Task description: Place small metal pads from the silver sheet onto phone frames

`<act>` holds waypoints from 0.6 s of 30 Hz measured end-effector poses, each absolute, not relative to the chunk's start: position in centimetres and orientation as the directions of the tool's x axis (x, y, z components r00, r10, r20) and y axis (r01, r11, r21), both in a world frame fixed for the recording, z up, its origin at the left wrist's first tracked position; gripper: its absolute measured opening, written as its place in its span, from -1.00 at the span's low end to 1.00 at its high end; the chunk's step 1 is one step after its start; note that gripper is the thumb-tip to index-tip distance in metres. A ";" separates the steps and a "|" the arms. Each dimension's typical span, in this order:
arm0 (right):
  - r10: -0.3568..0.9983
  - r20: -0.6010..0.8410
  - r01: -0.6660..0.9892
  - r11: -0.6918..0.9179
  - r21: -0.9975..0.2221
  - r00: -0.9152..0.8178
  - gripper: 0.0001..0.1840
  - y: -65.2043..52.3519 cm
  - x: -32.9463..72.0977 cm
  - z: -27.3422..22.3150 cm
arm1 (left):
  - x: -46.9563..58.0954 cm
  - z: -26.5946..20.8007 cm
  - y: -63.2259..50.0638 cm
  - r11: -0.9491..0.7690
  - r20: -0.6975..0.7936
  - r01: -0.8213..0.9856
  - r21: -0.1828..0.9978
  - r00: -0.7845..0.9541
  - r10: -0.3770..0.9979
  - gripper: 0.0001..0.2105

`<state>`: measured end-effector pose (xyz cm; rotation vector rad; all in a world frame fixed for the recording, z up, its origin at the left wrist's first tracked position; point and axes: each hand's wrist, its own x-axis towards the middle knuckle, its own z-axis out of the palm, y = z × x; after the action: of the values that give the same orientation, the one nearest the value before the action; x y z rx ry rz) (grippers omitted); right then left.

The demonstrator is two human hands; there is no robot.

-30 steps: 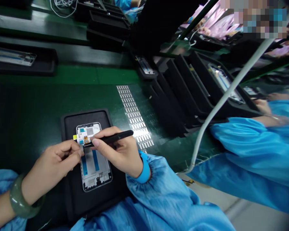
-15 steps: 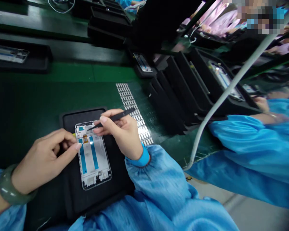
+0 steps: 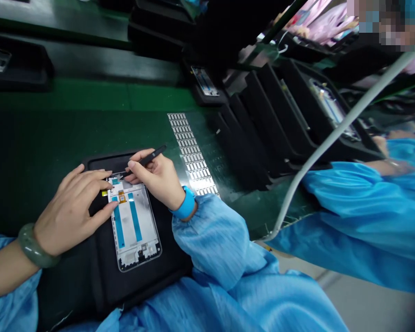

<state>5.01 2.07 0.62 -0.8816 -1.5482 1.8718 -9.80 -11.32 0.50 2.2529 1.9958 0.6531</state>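
A silver phone frame (image 3: 127, 228) with two blue strips and a small orange flex cable lies in a black foam tray (image 3: 174, 258) in front of me. My left hand (image 3: 71, 210) rests along the frame's upper left edge, fingers spread, its thumb beside the flex cable. Black tweezers (image 3: 154, 154) are pinched in my right hand (image 3: 159, 180), their tips down at the top part of the frame. Whether the tips hold a small piece cannot be made out.
A strip sheet of small silver labels (image 3: 193, 159) lies right of the tray. Beyond it lean several stacked black trays (image 3: 259, 124). A grey cable (image 3: 318, 150) crosses on the right, near a co-worker's blue sleeve (image 3: 359, 198). Another phone frame (image 3: 205, 82) sits at the back.
My right hand has moved left with the tweezers, towards the frame's top edge. My left hand has spread its fingers and shifted up and right onto the frame's corner.
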 end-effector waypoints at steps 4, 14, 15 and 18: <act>0.765 -0.121 0.014 -0.145 -0.989 -0.632 -0.72 2.1 5.0 0.3 | -9.8 0.5 -11.4 -0.158 0.267 0.936 0.315 0.073 0.961 -0.70; 0.755 -0.054 0.043 -0.035 -0.998 -0.654 -0.77 1.8 5.2 0.0 | -9.8 0.6 -11.3 -0.179 0.269 0.946 0.270 0.105 0.958 -0.66; 0.754 -0.046 0.047 -0.020 -0.999 -0.655 -0.77 1.8 5.2 0.0 | -9.8 0.7 -11.3 -0.182 0.262 0.951 0.250 0.114 0.958 -0.64; 0.750 -0.004 0.075 0.061 -0.995 -0.662 -0.79 1.9 5.3 0.0 | -9.8 0.8 -11.1 -0.197 0.242 0.964 0.176 0.152 0.958 -0.63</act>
<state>5.25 1.87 -0.01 -0.8220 -1.8128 1.6482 -9.78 -11.14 0.78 2.3996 2.0029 0.4766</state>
